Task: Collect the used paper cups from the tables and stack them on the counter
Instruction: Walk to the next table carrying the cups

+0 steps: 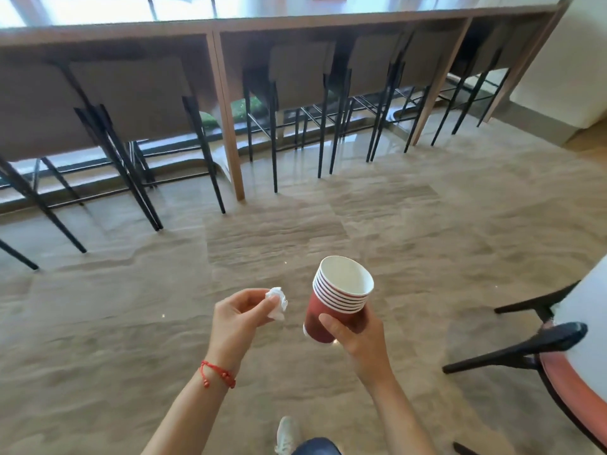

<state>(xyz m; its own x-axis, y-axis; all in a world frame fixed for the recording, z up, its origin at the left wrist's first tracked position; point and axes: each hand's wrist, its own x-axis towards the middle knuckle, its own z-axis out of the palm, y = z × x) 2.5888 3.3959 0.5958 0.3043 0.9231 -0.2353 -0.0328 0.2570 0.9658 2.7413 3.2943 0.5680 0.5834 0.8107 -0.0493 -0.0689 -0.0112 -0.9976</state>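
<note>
1. While gripped low on its side by the right hand (356,339), the nested stack of red paper cups (338,300) tilts, showing white rims and a smooth white interior
2. Left hand (238,318) pinches a crumpled white tissue (277,303) above the glossy beige floor (427,241)

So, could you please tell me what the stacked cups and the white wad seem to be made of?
The stacked cups in the right hand look like paper: matte red walls, thin rolled white rims. The white wad pinched by the left hand is probably crumpled tissue.
</note>
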